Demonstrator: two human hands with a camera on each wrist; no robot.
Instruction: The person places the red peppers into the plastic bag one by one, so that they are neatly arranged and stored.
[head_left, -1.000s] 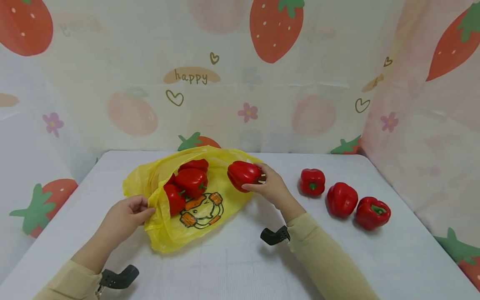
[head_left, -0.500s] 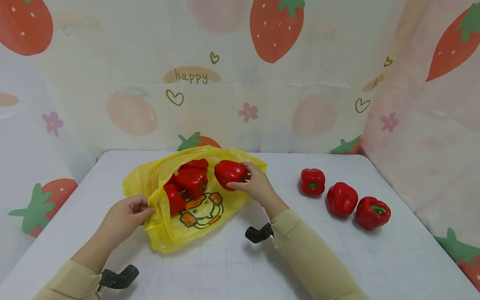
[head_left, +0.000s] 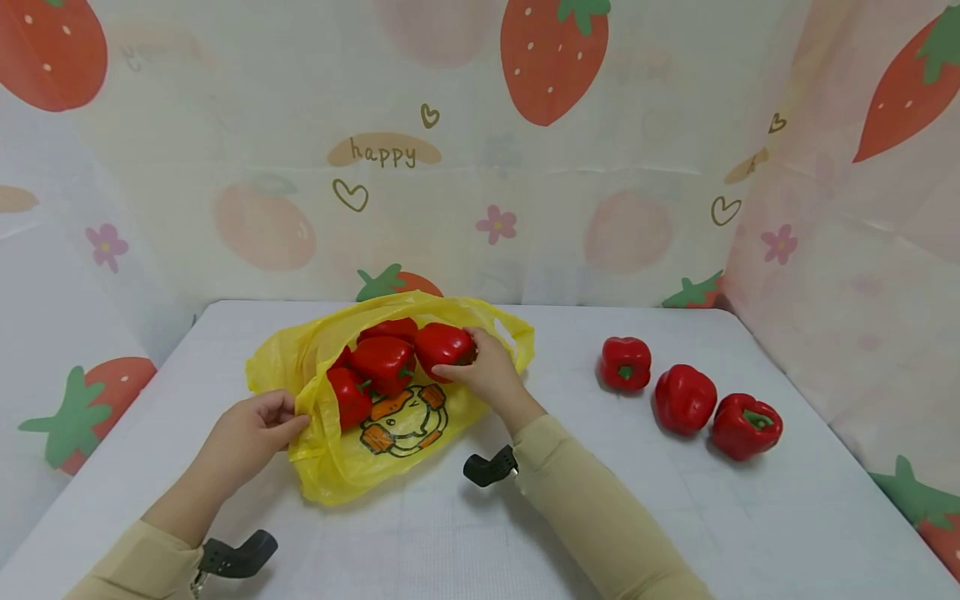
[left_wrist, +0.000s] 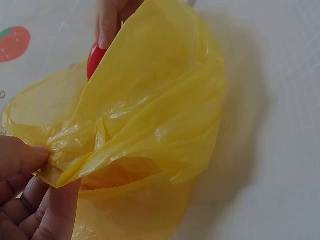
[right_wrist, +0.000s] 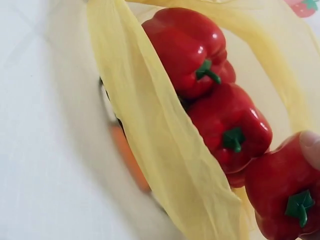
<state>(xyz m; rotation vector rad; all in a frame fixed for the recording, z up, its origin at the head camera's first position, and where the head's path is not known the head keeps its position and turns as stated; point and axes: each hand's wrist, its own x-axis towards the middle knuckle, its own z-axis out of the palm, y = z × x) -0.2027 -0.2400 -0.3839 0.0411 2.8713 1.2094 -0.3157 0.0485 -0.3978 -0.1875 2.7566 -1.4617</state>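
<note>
A yellow plastic bag [head_left: 330, 479] with a cartoon print lies on its side, its mouth spread toward the right. My left hand [head_left: 252, 429] pinches the bag's near-left edge between thumb and fingers; the left wrist view shows the gathered plastic [left_wrist: 75, 155] there. My right hand [head_left: 495, 375] holds a red bell pepper [head_left: 441, 346] inside the bag's mouth, right beside the peppers lying in it. Several red bell peppers [head_left: 382, 364] rest in the bag. In the right wrist view the held pepper [right_wrist: 275, 185] shows its green stem, with a fingertip on its side.
Three more red bell peppers stand to the right on the white table [head_left: 420, 542]: one farther back [head_left: 626, 364], a middle one [head_left: 684, 400] and a near one [head_left: 746, 427]. A strawberry-print cloth [head_left: 637, 100] hangs behind and at the sides.
My right hand has carried the held bell pepper leftward, deeper into the bag's mouth, up to the others. The left hand has stayed on the bag's edge.
</note>
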